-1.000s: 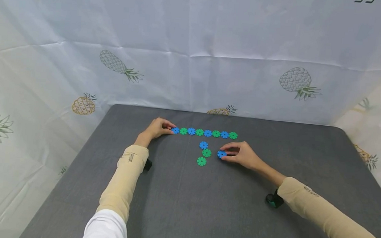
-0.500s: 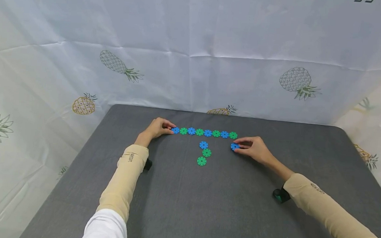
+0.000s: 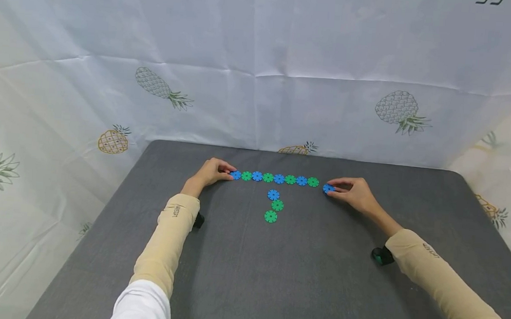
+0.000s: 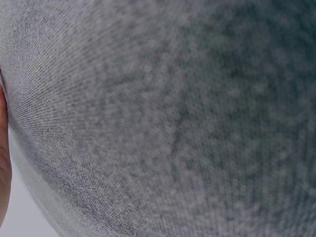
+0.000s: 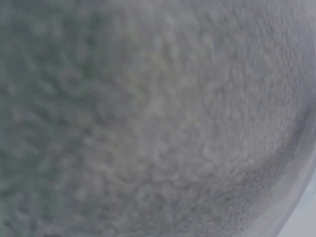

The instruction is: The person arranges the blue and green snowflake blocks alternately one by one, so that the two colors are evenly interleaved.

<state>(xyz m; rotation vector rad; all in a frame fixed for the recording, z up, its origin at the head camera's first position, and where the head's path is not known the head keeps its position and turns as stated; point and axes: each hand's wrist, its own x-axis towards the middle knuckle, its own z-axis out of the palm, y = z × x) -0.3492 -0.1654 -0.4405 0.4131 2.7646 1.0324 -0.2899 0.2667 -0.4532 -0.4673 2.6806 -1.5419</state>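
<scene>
Several notched plastic discs, blue and green by turns, lie in a straight row near the back of the table. My left hand [image 3: 211, 172] pinches the blue disc [image 3: 236, 175] at the row's left end. Just right of the green disc [image 3: 313, 182] at the other end, my right hand [image 3: 354, 192] holds another blue disc [image 3: 328, 189] between thumb and fingers, slightly nearer the front than the row. In the left wrist view only a sliver of hand shows at the left edge; the right wrist view has grey cloth alone.
Below the row's middle lie three loose discs: a blue disc [image 3: 273, 194], a green disc [image 3: 277, 205] and a second green disc [image 3: 271, 216]. Grey cloth covers the table [image 3: 248, 276]. A pale pineapple-print curtain [image 3: 258, 106] hangs behind its back edge.
My right hand has carried its blue disc rightward and toward the back, from beside the loose discs to the row's right end. The left hand has stayed at the left end.
</scene>
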